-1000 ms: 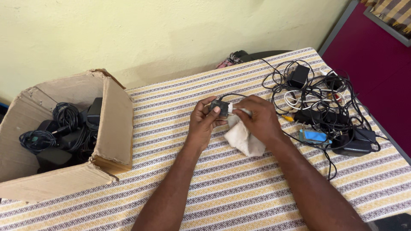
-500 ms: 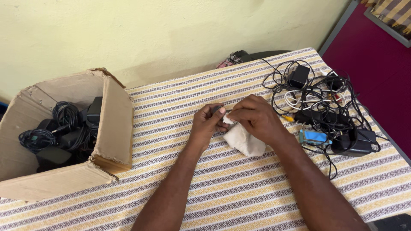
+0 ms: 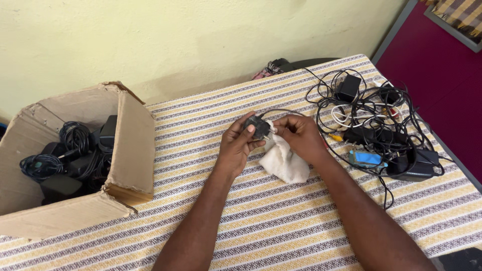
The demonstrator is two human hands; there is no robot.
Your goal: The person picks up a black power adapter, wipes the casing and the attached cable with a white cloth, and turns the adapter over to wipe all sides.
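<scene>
While the left hand (image 3: pixel 236 145) grips a small black plug-in power adapter (image 3: pixel 258 127) between thumb & fingers, just above the striped tablecloth (image 3: pixel 281 221) near table centre, the right hand (image 3: pixel 300 138) pinches a white cloth (image 3: pixel 283 161) against the adapter's right end, where small metal prongs show. Both hands are closed: left wrapped on the adapter body, right w/ fingertips pressed together on the cloth's top corner. Rest of the cloth hangs down & bunches on the tablecloth below the right hand. A thin black cord (image 3: pixel 281 111) arcs from the adapter's top twd the right.

Right of the hands, near the table's far-right corner, lies a tangled pile of black cables (image 3: pixel 371 108) w/ several adapters in it: a black cube-shaped one (image 3: pixel 348 88) at the top, a bigger black brick (image 3: pixel 412 164) at the lower right, a blue-faced device (image 3: pixel 365 158) just beside that brick. A white cable (image 3: pixel 341 118) & a yellow-tipped connector (image 3: pixel 335 136) show in the tangle too, the connector close to the right wrist.

At the left, well apart from the hands, an open cardboard box (image 3: pixel 128 145) sits on the tablecloth, holding coiled black cords & dark adapters (image 3: pixel 70 155). Pale yellow-green wall (image 3: pixel 175 40) behind the table; dark red surface (image 3: pixel 442 65) beyond the table's right edge. Some dark & pinkish items (image 3: pixel 273 68) sit past the far table edge, too small to tell what
</scene>
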